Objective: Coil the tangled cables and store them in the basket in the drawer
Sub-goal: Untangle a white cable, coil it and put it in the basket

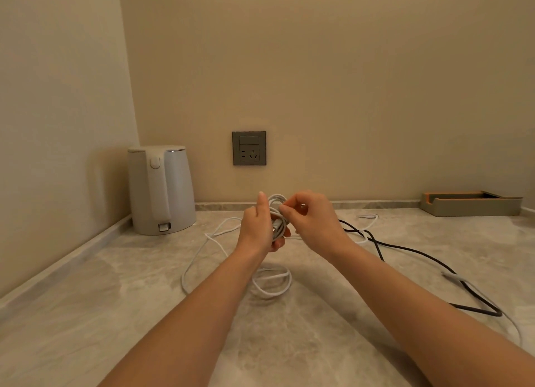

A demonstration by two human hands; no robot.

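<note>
Before the socket, the white cable gripped in the left hand is best wound evenly by the pinching right hand (untwisted).

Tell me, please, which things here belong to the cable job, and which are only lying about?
For the job:
- white cable bundle, held by the left hand and pinched by the right hand
- loose white loops on the counter
- black cable

Only lying about:
- kettle
- wall socket
- wooden tray
</note>
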